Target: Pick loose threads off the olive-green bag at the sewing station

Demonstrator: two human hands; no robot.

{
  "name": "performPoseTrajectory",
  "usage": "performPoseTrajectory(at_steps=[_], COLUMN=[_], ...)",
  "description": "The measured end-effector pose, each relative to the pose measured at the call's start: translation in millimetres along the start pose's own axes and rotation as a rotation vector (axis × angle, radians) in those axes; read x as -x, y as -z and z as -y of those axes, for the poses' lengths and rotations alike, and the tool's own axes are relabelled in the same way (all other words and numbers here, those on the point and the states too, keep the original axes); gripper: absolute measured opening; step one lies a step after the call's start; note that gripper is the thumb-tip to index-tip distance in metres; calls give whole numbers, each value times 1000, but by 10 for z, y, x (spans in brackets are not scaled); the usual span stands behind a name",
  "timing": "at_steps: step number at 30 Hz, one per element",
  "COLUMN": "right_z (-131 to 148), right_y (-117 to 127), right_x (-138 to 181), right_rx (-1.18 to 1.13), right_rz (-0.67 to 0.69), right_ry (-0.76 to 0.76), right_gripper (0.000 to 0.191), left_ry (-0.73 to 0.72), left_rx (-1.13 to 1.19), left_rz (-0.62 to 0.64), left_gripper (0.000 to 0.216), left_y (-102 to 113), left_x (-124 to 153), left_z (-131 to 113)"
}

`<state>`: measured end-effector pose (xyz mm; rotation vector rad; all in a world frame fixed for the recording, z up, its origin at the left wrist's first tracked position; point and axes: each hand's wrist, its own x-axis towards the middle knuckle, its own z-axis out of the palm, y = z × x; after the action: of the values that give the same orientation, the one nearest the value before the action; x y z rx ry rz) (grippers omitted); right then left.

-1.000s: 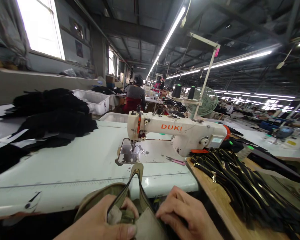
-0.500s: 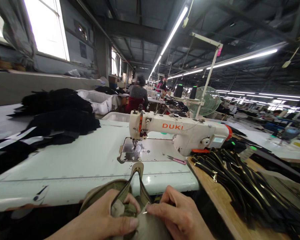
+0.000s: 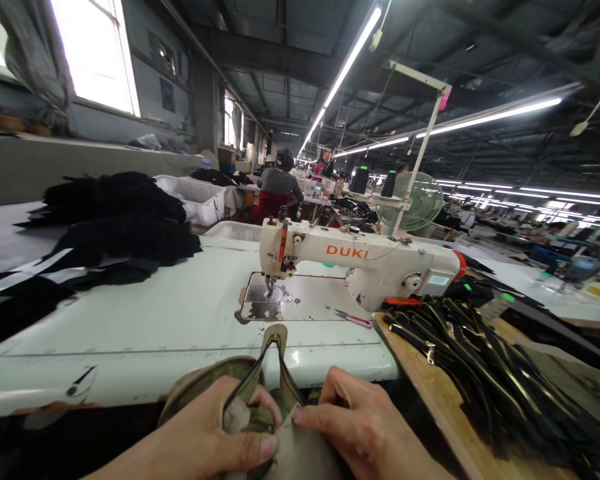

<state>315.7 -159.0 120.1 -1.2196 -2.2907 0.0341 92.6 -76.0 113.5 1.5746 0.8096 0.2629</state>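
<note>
Both hands were down at the near edge of the tabletop (image 3: 130, 333), working the same olive fabric piece (image 3: 300, 453). The left hand (image 3: 200, 440) was curled mostly closed around a bunched bit of that fabric, thumb pressed flat along the bottom and fingers wrapped over the top, so it had a proper grip on it. The right hand (image 3: 365, 427) was only half closed, fingers bent, with the forefinger tip pushed against the fabric right next to the left hand's fingers. Couldn't really tell if it was pinching anything or just pressing.

The zipper (image 3: 275, 363) on the piece stood open in a narrow V between the two hands, its pull end poking up over the near edge of the tabletop, just in front of the machine's metal plate.

Further back toward the middle of the tabletop sat the white sewing machine (image 3: 360, 263). Small pink snips (image 3: 354, 319) lay near its base. A big heap of black zippers (image 3: 485, 367) was piled on a wooden board at the right edge, and black fabric stacks (image 3: 115, 227) covered the far left corner. A person (image 3: 277, 187) sat at another station well behind the machine, with a green fan (image 3: 413, 203) off to the right of them.
</note>
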Motion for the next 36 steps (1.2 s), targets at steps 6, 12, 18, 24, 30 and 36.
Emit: performPoseTrajectory(at_steps=[6, 12, 18, 24, 30, 36], right_z=[-17, -4, 106, 203, 17, -249], right_y=[-5, -20, 103, 331, 454, 329], right_x=[-14, -24, -94, -313, -591, -729], right_rx=[-112, -4, 156, 254, 116, -250], right_rz=[19, 28, 32, 263, 448, 540], right_ry=[-49, 6, 83, 132, 235, 233], right_gripper=[27, 28, 21, 6, 15, 18], left_ry=[-3, 21, 9, 12, 22, 32], left_rx=[49, -33, -61, -48, -44, -54], left_rz=[23, -30, -14, -29, -13, 15], left_gripper=[53, 53, 51, 49, 50, 43], left_y=[-5, 1, 9, -14, -28, -22], left_x=[-4, 9, 17, 2, 7, 24], left_z=[12, 9, -29, 32, 33, -22])
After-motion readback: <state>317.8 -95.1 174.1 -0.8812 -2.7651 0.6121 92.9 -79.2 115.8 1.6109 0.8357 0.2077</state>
